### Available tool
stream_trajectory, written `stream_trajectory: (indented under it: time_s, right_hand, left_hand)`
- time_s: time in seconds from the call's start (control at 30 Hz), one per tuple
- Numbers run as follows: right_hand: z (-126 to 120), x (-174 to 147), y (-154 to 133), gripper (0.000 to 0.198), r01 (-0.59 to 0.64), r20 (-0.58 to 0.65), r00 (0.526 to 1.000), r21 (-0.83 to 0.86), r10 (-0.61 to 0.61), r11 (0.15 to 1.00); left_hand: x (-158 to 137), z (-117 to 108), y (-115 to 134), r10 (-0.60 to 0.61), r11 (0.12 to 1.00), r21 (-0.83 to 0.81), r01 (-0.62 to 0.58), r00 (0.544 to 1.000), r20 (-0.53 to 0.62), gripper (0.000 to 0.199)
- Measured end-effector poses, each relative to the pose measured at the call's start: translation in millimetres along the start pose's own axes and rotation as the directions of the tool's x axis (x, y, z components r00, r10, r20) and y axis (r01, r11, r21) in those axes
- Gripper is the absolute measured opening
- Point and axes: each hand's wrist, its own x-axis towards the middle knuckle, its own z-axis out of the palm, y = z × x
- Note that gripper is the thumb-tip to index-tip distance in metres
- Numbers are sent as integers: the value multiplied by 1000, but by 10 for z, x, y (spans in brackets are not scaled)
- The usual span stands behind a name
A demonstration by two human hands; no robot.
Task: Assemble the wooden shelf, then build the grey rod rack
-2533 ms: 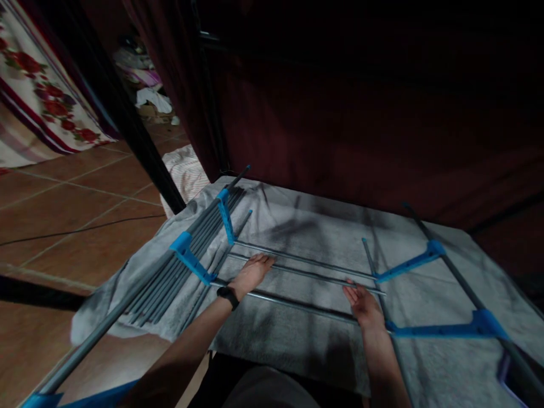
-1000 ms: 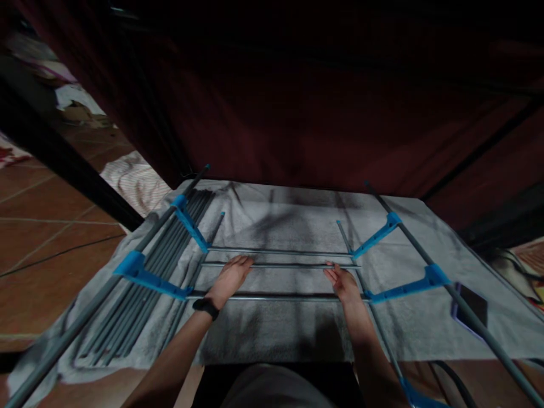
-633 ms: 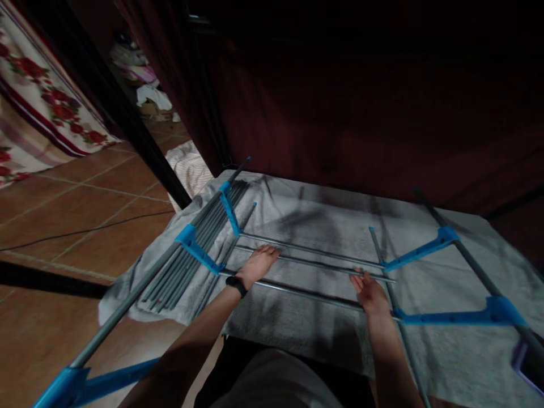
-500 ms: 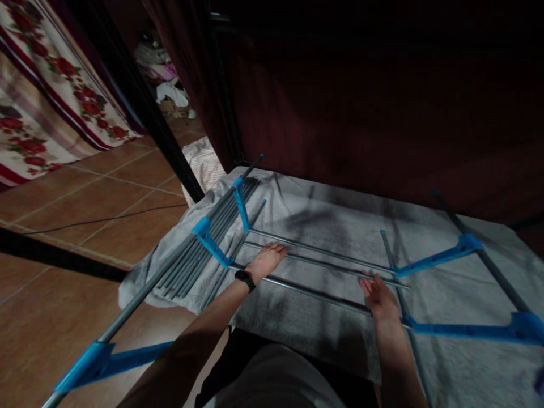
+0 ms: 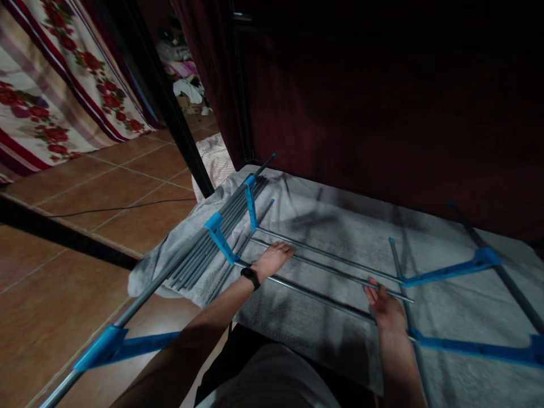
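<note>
The work in hand looks like lining up the thin grey rods (image 5: 327,269) of a drying rack (image 5: 221,241), which lies flat on a grey towel (image 5: 331,328) across the middle and right of the frame. The left hand (image 5: 274,259), a dark watch (image 5: 250,277) on its wrist, lies flat with fingers spread on the middle rod, near the blue bracket (image 5: 250,207) at centre left. The right hand (image 5: 386,309) lies flat and spread too, at lower right of centre, its fingertips touching the same rod where it nears the cross bar (image 5: 399,272). Neither hand grips anything.

By my judgement the next move calls for even pressure from both palms, so the rod stays parallel to its neighbours and seats at both ends.

Much is hard to read. The upper half of the frame is a dark red curtain (image 5: 361,113), nearly black. The right blue arms (image 5: 454,269) run out of the frame, so their ends are cut off. Whether the rod ends sit in their sockets cannot be told. A flowered cloth (image 5: 55,90) hangs at upper left above the tiled floor (image 5: 63,249).
</note>
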Motion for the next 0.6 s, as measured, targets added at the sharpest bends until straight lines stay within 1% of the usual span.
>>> stream_trajectory:
  time_s: [0.1, 0.33, 0.47, 0.6]
  right_hand:
    - [-9, 29, 5, 12, -6, 5, 1000, 15, 6, 1000]
    - [-36, 66, 7, 8, 9, -27, 1000, 87, -7, 996]
    - [-57, 75, 1, 6, 27, -64, 998, 109, -20, 994]
    - [-81, 111, -2, 12, 61, -95, 994, 118, -50, 991]
  left_hand:
    - [-12, 0, 0, -19, 1000, -5, 19, 1000, -17, 20]
    - [-39, 21, -20, -74, 997, -23, 73, 996, -47, 22]
    - [-42, 29, -19, -94, 995, -26, 92, 994, -57, 21]
    - [-49, 25, -23, -109, 994, -32, 107, 992, -59, 22]
